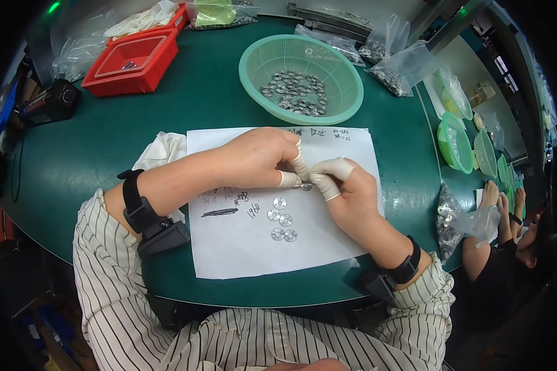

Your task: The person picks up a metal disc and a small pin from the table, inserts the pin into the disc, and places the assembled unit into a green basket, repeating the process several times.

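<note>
My left hand (261, 156) and my right hand (351, 196) meet over a white sheet of paper (337, 247), with white finger cots on thumbs and forefingers. Between their fingertips is a small round metal disc (306, 187), pinched from both sides and partly covered. Just below, several flat silver discs with centre holes (285, 219) lie on the paper in a loose cluster, some touching. Handwriting marks the sheet, partly hidden by my left forearm. Beyond my hands stands a light green mesh basket (249, 83) holding many similar metal parts.
Red plastic trays (108, 86) and a black device (52, 102) stand at the far left of the green table (216, 80). A white cloth (167, 148) lies by my left forearm. Clear bags of metal parts (393, 77) sit at the back right. Green baskets (453, 145) and a co-worker are at right.
</note>
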Motion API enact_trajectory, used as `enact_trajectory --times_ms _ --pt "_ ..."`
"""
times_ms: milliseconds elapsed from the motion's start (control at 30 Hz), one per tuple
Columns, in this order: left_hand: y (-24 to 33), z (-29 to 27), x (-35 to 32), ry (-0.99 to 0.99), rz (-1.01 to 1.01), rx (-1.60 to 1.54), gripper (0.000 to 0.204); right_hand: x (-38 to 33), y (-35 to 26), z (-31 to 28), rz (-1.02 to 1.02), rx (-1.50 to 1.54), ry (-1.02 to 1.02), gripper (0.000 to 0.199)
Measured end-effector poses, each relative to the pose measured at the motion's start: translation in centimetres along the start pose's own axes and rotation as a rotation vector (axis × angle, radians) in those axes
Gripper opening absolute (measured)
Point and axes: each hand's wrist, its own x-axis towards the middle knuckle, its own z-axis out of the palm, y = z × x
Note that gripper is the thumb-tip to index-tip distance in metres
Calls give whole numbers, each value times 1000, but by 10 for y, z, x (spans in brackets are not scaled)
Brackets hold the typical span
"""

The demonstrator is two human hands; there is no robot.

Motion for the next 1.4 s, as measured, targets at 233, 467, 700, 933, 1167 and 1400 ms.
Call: enact_trajectory --times_ms 233,467,700,933,1167,1400 --pt "5 -3 2 -40 -41 25 11 -6 -1 -1 352 262 -75 9" --pt "-3 1 0 17 9 -1 9 -5 1 2 345 313 -68 7" --pt "3 -5 2 -52 -66 -3 13 -1 -7 2 -79 -78 -65 8" --pt "3 -6 3 -55 -75 -2 15 1 -7 1 -24 -41 -59 9" --pt "2 -1 4 -2 -58 -74 13 1 -2 2 330 378 0 9" --pt "4 -5 3 -17 -246 -119 21 4 -2 6 387 432 -69 10"
